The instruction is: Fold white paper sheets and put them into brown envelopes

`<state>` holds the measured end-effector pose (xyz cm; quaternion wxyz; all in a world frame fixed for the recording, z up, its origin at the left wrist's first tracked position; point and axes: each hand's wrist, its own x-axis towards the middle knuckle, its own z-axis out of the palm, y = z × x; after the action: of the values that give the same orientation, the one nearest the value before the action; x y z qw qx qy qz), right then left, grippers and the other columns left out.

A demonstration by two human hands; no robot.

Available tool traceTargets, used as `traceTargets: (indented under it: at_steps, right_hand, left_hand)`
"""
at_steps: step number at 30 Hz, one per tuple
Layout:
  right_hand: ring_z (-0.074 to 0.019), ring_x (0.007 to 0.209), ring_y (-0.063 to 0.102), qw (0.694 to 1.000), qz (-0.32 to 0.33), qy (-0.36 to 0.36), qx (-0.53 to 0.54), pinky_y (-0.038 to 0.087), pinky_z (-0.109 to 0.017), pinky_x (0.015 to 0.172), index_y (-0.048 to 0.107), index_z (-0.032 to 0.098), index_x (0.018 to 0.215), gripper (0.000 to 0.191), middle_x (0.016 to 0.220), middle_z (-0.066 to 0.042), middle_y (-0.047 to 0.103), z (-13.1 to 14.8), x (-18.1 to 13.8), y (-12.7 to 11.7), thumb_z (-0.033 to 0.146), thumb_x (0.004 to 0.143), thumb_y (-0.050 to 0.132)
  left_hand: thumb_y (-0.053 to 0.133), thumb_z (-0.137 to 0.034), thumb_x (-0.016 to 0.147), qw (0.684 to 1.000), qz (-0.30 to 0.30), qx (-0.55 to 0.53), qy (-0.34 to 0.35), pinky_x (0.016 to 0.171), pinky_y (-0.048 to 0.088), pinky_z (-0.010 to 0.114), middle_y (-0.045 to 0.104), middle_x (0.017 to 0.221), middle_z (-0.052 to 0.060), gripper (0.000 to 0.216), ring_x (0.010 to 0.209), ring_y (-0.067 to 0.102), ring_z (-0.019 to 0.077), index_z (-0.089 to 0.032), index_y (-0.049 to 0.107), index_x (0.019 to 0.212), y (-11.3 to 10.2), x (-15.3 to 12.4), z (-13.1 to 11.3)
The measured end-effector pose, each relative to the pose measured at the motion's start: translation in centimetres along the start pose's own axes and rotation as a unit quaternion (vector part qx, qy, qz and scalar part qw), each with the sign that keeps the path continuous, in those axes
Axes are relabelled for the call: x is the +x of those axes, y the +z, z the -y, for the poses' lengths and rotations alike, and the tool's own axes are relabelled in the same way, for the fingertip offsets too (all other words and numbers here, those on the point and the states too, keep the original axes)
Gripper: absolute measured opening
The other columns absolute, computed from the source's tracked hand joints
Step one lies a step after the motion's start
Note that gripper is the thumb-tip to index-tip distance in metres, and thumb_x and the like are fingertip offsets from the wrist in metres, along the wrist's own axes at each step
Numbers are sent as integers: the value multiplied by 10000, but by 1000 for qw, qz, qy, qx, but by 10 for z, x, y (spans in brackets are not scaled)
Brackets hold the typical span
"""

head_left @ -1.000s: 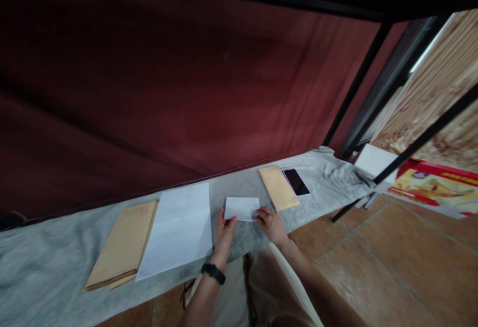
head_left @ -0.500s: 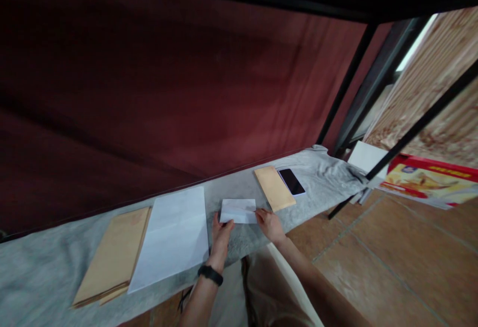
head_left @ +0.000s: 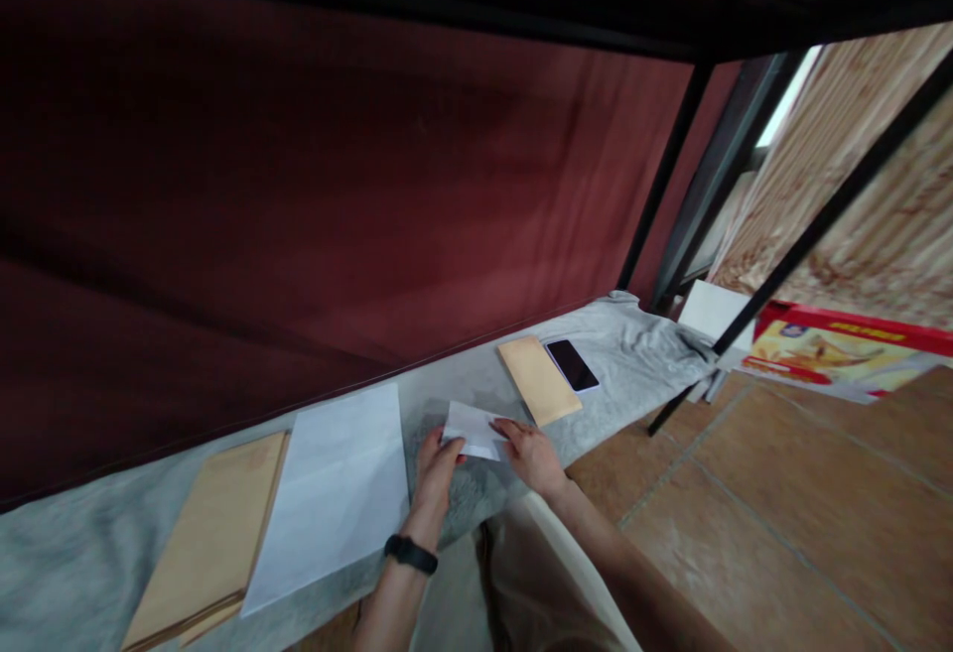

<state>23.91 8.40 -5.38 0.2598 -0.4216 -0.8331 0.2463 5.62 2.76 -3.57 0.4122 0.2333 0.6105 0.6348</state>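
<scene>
- Both ends of the folded white paper (head_left: 474, 430) have a hand at them, the left hand (head_left: 438, 463) and the right hand (head_left: 527, 449).
- The left hand pinches the paper's near left corner, thumb on top, the other fingers curled at its left edge; a black wristband (head_left: 411, 554) circles the wrist.
- The right hand has its fingertips over the right part of the paper; whether it pinches or only presses, I cannot tell.
- The paper sits at an angle in front of the person, over the desk (head_left: 439, 384) with its grey cloth covering; whether its far edge touches the cloth is unclear.
- Just right of the paper and farther off lies a brown envelope (head_left: 540, 379), flat and slanted.
- Beside the envelope's right edge is a phone (head_left: 573, 365), its dark screen up.
- Left of the left hand a large white sheet (head_left: 335, 488) lies flat, faint creases across it.
- Left of the sheet, right up against it, is a stack of brown envelopes (head_left: 208, 523), layered at the near end.
- Dark red fabric (head_left: 335, 205) hangs behind the desk.
- Far right, past a black post (head_left: 665, 176), a red and yellow box (head_left: 834, 354) stands out above floor tiles (head_left: 781, 503).
</scene>
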Motion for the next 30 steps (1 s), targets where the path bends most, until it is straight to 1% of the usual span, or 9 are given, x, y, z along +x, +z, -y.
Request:
traceTargets:
  at_steps: [4,7,10,14,18,20,24,27,30]
  right_hand:
    - [-241,954,716,992,-57,65,95,528,-322,861,693,267,1208,376,1057,-65,768,4,5,-5,158,911,491]
    - [-266,902,710,969,-117,95,196,537,-343,818,746,223,1045,278,932,-75,776,4,9,-8,309,920,513]
    - [-273,905,695,943,-149,107,277,542,-374,839,745,205,948,287,923,-79,772,4,11,-8,403,883,547]
    - [-268,933,688,924,-156,116,328,548,-378,857,742,205,978,316,954,-75,772,1,8,-7,434,841,572]
    - [-273,906,698,928,-153,147,308,560,-381,843,751,198,916,336,890,-69,774,-1,3,-7,466,841,563]
    - [-274,921,708,933,-142,135,302,568,-385,851,758,200,985,339,935,-69,780,4,1,-5,435,869,543]
    - [-263,1049,705,960,-90,66,256,555,-417,949,718,225,1191,369,1152,-68,748,21,-5,7,298,924,475]
    - [-239,1234,615,984,-55,6,171,475,-412,1083,660,217,1301,453,1350,-85,646,32,-13,17,158,894,471]
    - [-232,1321,537,995,-20,-42,90,419,-431,1143,589,226,1386,570,1440,-88,570,36,-20,21,71,847,487]
  left_hand:
    - [782,-277,594,999,-3,-39,-12,619,490,261,717,828,28,362,721,659,171,-183,674,926,-2,2,-10]
    - [826,-271,589,994,3,-103,-28,685,525,299,743,923,49,426,786,692,197,-203,668,978,3,-2,-14]
    - [846,-276,608,988,31,-147,-27,784,549,349,755,1029,76,484,886,712,231,-199,673,1054,11,-11,-8]
    - [862,-276,581,991,3,-127,-41,830,553,380,773,938,91,405,860,723,250,-157,711,937,10,-17,8]
    - [867,-331,575,993,9,-108,-44,826,557,400,777,872,96,427,840,733,272,-138,720,926,0,-13,17]
    - [861,-345,583,991,14,-117,-64,824,559,399,775,855,96,427,847,736,277,-138,717,928,0,-12,18]
    - [802,-331,639,982,14,-153,-113,776,562,372,771,858,87,358,805,735,252,-153,708,936,11,-13,15]
    - [763,-312,653,978,22,-162,-127,730,550,334,766,862,70,294,785,723,226,-158,696,894,18,-15,12]
    - [746,-324,656,976,25,-170,-135,704,534,318,760,836,61,247,773,711,216,-168,680,837,18,-15,9]
